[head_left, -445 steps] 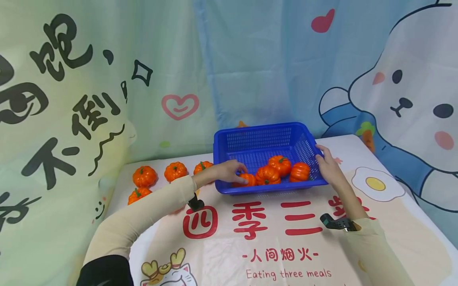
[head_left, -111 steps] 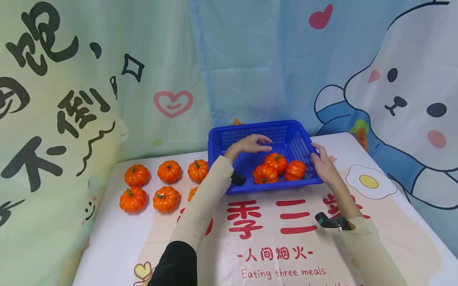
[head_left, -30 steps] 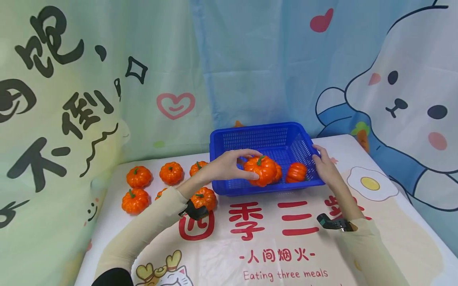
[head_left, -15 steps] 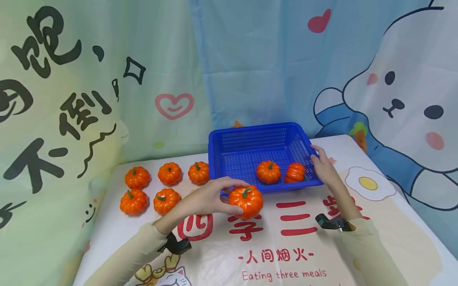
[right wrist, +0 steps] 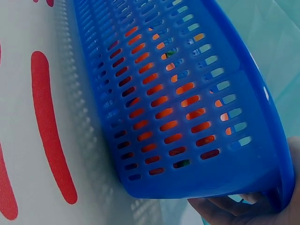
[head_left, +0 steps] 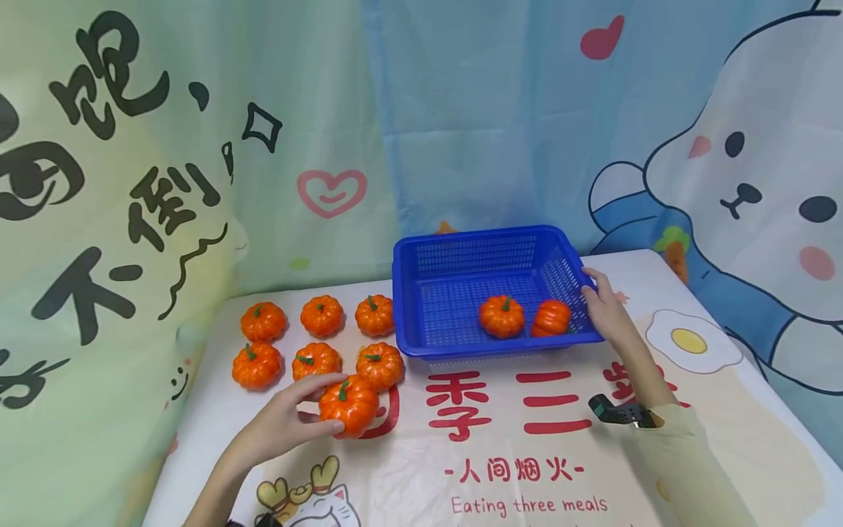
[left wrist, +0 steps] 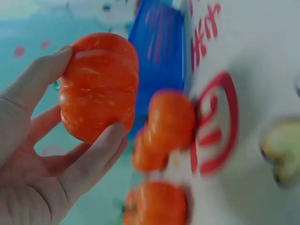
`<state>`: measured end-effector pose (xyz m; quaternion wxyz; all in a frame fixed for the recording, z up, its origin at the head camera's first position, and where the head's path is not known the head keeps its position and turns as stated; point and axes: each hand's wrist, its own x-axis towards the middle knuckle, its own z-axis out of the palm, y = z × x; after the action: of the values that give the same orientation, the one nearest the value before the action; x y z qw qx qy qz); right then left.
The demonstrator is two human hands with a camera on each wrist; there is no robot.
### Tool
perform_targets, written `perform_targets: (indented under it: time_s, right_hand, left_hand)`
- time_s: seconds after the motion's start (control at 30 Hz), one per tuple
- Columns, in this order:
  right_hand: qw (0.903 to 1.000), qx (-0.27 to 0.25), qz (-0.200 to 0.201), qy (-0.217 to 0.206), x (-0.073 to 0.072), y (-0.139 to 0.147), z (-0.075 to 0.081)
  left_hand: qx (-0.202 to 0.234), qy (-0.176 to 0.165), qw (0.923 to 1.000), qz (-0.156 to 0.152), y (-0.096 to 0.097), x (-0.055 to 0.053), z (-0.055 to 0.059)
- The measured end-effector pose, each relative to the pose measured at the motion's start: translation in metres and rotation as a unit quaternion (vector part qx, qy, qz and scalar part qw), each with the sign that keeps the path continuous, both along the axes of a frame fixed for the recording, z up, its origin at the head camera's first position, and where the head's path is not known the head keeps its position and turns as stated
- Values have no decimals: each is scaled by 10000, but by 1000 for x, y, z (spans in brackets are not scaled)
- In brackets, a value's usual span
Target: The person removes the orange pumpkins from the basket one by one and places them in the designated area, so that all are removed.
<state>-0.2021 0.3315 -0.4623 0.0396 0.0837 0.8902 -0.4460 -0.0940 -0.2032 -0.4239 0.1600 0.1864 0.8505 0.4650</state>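
Observation:
My left hand (head_left: pixel 283 421) holds a small orange pumpkin (head_left: pixel 349 406) with a green stem between thumb and fingers, above the table at the left. In the left wrist view this pumpkin (left wrist: pixel 99 86) appears close up, its ribbed skin between my fingertips. My right hand (head_left: pixel 606 307) grips the right rim of a blue plastic basket (head_left: pixel 454 351); in the right wrist view the fingers (right wrist: pixel 220 208) curl under the rim. Inside the basket are an upright pumpkin (head_left: pixel 502 317) and one lying on its side (head_left: pixel 551 318).
Left of the basket, pumpkins stand in two rows of three, including a back pumpkin (head_left: pixel 263 322) and a front pumpkin (head_left: pixel 380 366) near the basket's corner. The white tablecloth (head_left: pixel 514 439) carries red printed characters. A printed curtain (head_left: pixel 461 146) hangs behind.
My left hand has lifted a pumpkin out of the basket and carried it left and toward me. Over the longer span, other pumpkins moved from basket to table. The right hand stays on the rim.

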Motion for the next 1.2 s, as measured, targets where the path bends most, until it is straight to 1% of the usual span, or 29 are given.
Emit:
perform_targets:
  time_s: [0.1, 0.17, 0.27, 0.33, 0.37, 0.4, 0.47, 0.63, 0.67, 0.8, 0.9, 0.97, 1.03, 1.1, 1.2]
  right_hand:
    - [10000, 7, 10, 51, -1, 0, -1]
    - [10000, 15, 9, 48, -1, 1, -1]
    - [10000, 9, -21, 34, 0, 3, 0]
    - [10000, -18, -30, 31, -1, 5, 2]
    - [10000, -22, -31, 32, -1, 5, 2]
    - [10000, -36, -24, 30, -1, 5, 2]
    - [10000, -46, 25, 32, -2, 3, 3]
    - [10000, 1, 60, -6, -1, 0, 1]
    - [10000, 15, 49, 2, -1, -1, 1]
    - [10000, 29, 21, 81, -1, 0, 0]
    - [9999, 27, 35, 109, 0, 0, -1]
    - [9999, 34, 36, 106, 1, -1, -1]
    - [10000, 31, 30, 88, 2, -2, -1]
    - [9999, 32, 36, 94, 1, -2, -1]
    - [9999, 40, 58, 112, 0, -1, -1]
  left_hand:
    - [-139, 113, 9987, 479, -30, 13, 2]
    - [-337, 483, 9956, 734, -51, 18, 5]
    - [-755, 1148, 9850, 1045, -80, 18, 9]
    - [-1016, 1383, 9778, 1206, -95, 15, 9]
    - [-1142, 1372, 9756, 1280, -102, 14, 7]
    - [-1248, 1300, 9743, 1354, -107, 13, 5]
    - [-1277, 965, 9756, 1503, -116, 14, -2]
    - [-1151, 311, 9764, 1798, -132, 20, -22]
    - [-1178, 236, 9756, 1835, -134, 21, -26]
    - [-1363, -302, 9714, 1919, -140, 21, -40]
    - [-1507, -741, 9658, 1976, -138, 20, -46]
    - [-1473, -823, 9652, 1996, -136, 19, -48]
    - [-1454, -808, 9653, 2015, -133, 19, -48]
    - [-1406, -678, 9669, 2017, -132, 19, -49]
    - [-1400, -573, 9669, 2055, -131, 20, -51]
